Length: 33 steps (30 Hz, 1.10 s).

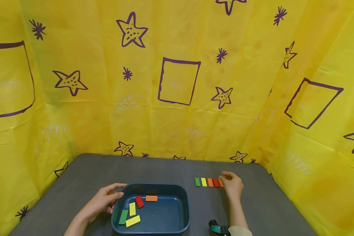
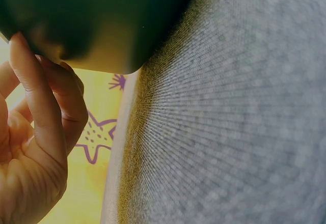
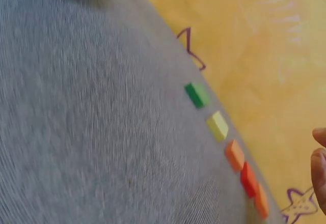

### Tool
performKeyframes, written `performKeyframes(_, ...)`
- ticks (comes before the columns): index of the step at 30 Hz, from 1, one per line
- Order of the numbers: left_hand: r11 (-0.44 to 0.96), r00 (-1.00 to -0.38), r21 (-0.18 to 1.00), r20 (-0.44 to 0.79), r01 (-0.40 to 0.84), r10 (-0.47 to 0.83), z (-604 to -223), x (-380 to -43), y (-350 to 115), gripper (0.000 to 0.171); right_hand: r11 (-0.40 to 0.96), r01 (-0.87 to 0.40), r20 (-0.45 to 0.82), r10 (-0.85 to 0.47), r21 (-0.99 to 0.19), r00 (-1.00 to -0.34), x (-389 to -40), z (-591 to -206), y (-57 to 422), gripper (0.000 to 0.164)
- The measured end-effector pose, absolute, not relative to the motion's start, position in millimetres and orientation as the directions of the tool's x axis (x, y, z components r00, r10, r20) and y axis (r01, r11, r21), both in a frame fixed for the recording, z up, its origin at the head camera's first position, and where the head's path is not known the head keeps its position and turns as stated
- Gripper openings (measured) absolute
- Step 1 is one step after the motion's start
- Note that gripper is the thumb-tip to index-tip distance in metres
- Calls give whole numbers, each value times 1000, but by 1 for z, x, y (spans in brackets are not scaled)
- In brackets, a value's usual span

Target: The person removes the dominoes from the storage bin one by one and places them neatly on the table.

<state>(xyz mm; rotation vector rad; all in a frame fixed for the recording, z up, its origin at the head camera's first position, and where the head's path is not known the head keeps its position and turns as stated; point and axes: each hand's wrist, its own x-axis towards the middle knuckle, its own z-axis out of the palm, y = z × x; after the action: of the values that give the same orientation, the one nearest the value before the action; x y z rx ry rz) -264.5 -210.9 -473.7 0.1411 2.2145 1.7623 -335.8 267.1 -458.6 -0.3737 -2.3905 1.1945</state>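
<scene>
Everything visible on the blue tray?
The tray is dark blue, open-topped and rectangular with rounded corners, smooth and slightly glossy, plastic by its look. It sits upright on the gray table, long sides running left to right. Five blocks lie inside, mostly toward the left: a green block, two yellow blocks, a red block and an orange block near the far wall. The left hand holds its left edge.

Blue bin (image 1: 165,214): walls bar sideways entry; loose blocks (image 1: 132,209) obstruct its left and far middle; right part enterable from above. Left of bin: left hand (image 1: 104,198) at rim, obstructing. Right of bin: passable grey table (image 1: 202,206) strip, then block row (image 1: 210,182) and right hand (image 1: 232,186).
</scene>
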Motion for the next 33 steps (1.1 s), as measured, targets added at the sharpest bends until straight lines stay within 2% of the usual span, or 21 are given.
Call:
performKeyframes(21, 242, -947, 963, -183, -119, 263, -472, -264, -209, 62, 543, -116, 263, 202, -832, -944, -326, -426, 224, 27)
performKeyframes(33, 238, -947, 964, -185, -122, 261, -472, -264, -210, 62, 432, -183, 253, 110, -883, -961, -323, -425, 193, 22)
